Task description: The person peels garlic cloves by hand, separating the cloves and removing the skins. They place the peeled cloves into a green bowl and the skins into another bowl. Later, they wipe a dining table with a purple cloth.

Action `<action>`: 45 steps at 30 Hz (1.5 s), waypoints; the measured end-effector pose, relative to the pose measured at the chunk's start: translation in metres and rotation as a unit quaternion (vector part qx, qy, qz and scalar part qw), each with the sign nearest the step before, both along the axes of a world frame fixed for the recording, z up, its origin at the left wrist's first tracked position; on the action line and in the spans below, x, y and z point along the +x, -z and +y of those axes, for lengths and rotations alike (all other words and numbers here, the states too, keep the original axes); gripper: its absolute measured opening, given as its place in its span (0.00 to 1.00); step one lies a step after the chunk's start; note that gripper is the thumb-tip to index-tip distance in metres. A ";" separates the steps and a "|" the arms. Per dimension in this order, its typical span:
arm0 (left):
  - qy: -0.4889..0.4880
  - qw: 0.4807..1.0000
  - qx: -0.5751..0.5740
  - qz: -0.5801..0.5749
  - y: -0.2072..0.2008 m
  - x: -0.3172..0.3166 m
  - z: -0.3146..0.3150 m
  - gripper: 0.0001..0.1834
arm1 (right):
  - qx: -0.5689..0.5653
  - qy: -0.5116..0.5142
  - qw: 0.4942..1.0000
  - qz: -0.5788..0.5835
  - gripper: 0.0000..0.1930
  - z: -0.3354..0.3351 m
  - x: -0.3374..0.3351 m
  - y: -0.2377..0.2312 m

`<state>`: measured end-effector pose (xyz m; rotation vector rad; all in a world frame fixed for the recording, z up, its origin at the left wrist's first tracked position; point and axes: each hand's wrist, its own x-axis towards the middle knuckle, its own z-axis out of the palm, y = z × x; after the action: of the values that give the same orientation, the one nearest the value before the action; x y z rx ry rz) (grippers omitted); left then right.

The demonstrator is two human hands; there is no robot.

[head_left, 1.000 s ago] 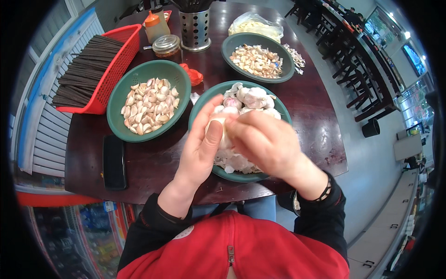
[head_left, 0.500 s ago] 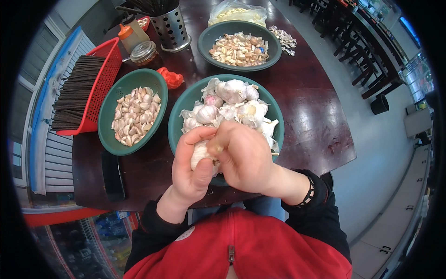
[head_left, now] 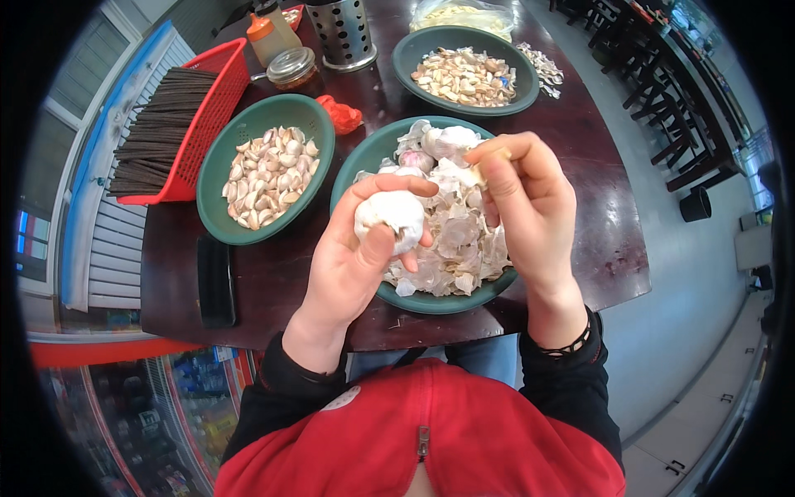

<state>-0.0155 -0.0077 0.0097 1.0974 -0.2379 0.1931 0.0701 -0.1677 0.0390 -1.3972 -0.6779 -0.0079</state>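
Head view, and there it is: the hands have parted! Half a second ago they were closed together over one garlic bulb; now the right hand (head_left: 534, 207) has swung off to the right of centre, thumb and forefinger pinching a small pale scrap (head_left: 477, 172). Skin or clove? Too small to tell.

Just left of centre, the left hand (head_left: 335, 257) has the garlic bulb (head_left: 393, 211) cupped in its curled fingers, thumb pressed across the lower front. The bulb is out in plain sight now, rounded and white, and looks mostly whole. So, by my reading, a bit has come away while the main body stays together in the left palm — early going on this one.

And the parting opens up the middle of the frame: the central green bowl (head_left: 368, 149), partly covered by the hands in both earlier pictures, shows its lower half heaped with loose papery skins (head_left: 455, 240), with whole bulbs (head_left: 451, 142) toward its upper edge. Both hands hang above that bowl.

Left of it sits a second green bowl (head_left: 217, 174) of separated cloves (head_left: 269, 174); up at the upper right of centre, a dark green bowl (head_left: 464, 108) carries more cloves (head_left: 464, 76), mixed paler and browner. Lower left, a black phone-like slab (head_left: 216, 282) lies on the table (head_left: 596, 240) — well apart from either hand.
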 end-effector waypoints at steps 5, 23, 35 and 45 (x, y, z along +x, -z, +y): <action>0.058 0.991 -0.122 0.014 0.000 0.002 0.004 0.28 | -0.207 0.048 0.954 -0.213 0.11 -0.003 0.004 0.000; -0.187 0.979 -0.077 0.016 -0.003 0.009 0.010 0.23 | -0.254 0.104 0.925 -0.262 0.15 -0.007 0.013 0.000; -0.266 0.909 0.318 -0.052 0.016 0.019 0.010 0.17 | -0.376 -0.080 0.882 -0.272 0.29 -0.028 0.000 -0.012; -0.333 0.741 0.581 -0.059 0.018 0.020 0.013 0.19 | -0.419 -0.118 0.857 -0.277 0.12 -0.021 0.002 0.003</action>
<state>0.0046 0.0050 -0.0080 2.4226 -0.0353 0.8386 0.0716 -0.1885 0.0362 -2.1694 -1.4490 0.0945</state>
